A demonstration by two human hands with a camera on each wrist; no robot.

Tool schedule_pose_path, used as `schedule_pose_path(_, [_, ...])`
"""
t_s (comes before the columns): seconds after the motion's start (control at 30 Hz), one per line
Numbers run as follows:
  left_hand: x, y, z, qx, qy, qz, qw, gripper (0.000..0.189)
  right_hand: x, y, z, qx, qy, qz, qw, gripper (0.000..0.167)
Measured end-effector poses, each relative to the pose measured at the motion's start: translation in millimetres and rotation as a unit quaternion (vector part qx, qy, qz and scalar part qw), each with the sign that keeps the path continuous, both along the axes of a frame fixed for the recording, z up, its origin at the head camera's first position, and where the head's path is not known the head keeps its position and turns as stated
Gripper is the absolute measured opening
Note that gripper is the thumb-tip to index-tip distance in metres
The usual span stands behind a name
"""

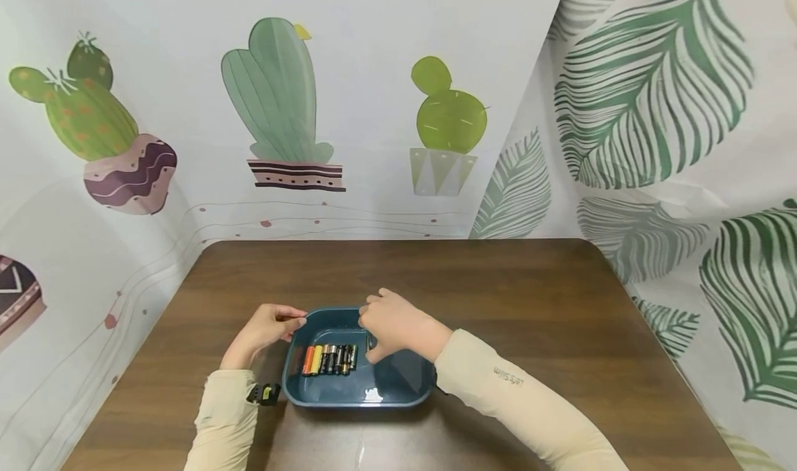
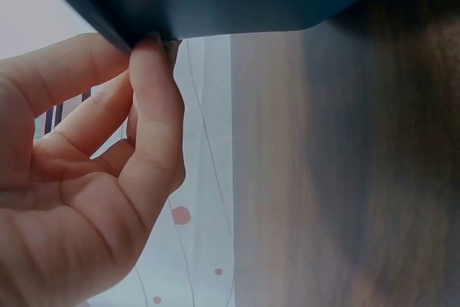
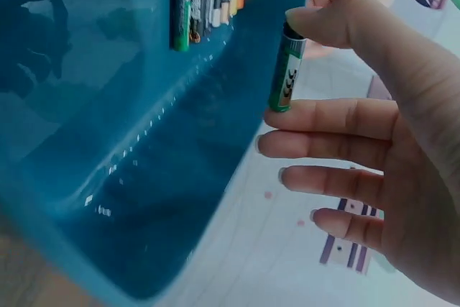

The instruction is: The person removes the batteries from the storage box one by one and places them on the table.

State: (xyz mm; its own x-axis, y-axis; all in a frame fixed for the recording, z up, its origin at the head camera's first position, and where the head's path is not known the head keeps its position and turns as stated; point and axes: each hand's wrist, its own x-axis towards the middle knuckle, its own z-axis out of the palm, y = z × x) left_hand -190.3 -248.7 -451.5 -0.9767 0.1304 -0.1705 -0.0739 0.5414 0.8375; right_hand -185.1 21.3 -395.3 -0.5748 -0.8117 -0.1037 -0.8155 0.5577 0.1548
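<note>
A dark blue plastic basin (image 1: 398, 388) sits on the table. My left hand (image 1: 266, 329) pinches its far left corner by the rim; in the left wrist view the thumb (image 2: 154, 98) presses the outer wall. Over the basin's right half, my right hand (image 1: 398, 326) holds a green and black battery (image 3: 286, 70) lengthwise between thumb and index finger, the other fingers spread straight. Inside the basin, on its left, several batteries (image 1: 330, 360) lie side by side in a row. An orange and a yellow one are at the left end, mostly black ones toward the right.
The brown wooden table (image 1: 523, 305) extends around the basin on all sides. Behind it hangs a white cloth (image 1: 373, 97) printed with cacti, and a leaf-patterned one (image 1: 654, 146) hangs at the right. A black wrist device (image 1: 264, 393) is beside the basin's left wall.
</note>
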Motion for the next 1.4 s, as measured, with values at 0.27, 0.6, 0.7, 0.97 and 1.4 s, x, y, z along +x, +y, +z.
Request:
schedule_pose_path(0.27, [5.9, -5.5, -1.2, -0.006, -0.002, 0.007, 1.0000, 0.027, 1.8, 22, 16.6, -0.045, 0.028, 0.017, 0.9985, 0.038])
schedule_pose_path(0.6, [17.8, -12.3, 1.1, -0.020, -0.007, 0.017, 0.9996, 0.027, -4.7, 39, 21.9, -0.066, 0.034, 0.011, 0.9972, 0.038])
schedule_pose_path(0.7, [16.9, -12.3, 0.4, -0.020, -0.003, 0.015, 0.9997, 0.027, -6.9, 45, 21.1, -0.077, 0.036, 0.006, 0.9964, 0.039])
schedule_pose_path(0.97, [13.2, -8.4, 1.9, -0.018, -0.002, 0.009, 0.9998, 0.025, -11.3, 70, 17.2, -0.105, 0.043, -0.005, 0.9935, 0.036])
schedule_pose_path(1.4, [3.2, 1.3, 2.6, -0.022, -0.001, -0.005, 0.9997, 0.026, -9.2, 115, 4.4, -0.129, 0.044, -0.035, 0.9901, 0.034])
